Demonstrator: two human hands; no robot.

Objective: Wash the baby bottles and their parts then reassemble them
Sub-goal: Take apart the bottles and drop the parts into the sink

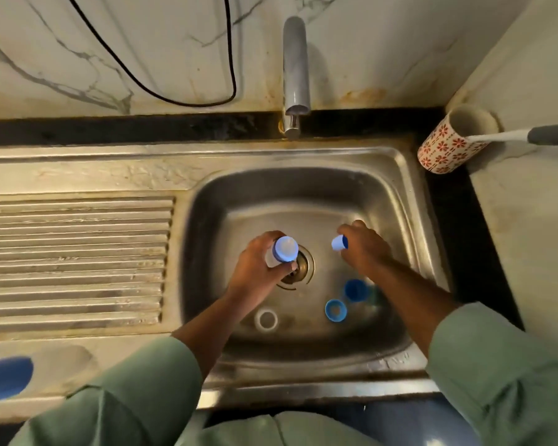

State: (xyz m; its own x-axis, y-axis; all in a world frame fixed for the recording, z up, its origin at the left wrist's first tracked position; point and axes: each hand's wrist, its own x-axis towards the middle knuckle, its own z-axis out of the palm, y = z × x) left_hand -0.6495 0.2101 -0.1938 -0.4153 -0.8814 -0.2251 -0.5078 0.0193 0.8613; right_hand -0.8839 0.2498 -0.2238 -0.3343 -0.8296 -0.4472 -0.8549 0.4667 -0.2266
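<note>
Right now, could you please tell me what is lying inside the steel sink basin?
On the steel sink basin floor lie a round blue cap, a darker blue cup-shaped cap and a white ring. The drain is partly covered by the left hand and its bottle.

A single head-worn wide-angle view looked steeply down from close above the sink (303,194), facing the wall behind the tap (295,69).

Marble wall (142,43), steel sink (409,201) w/ drainboard (74,259).
</note>
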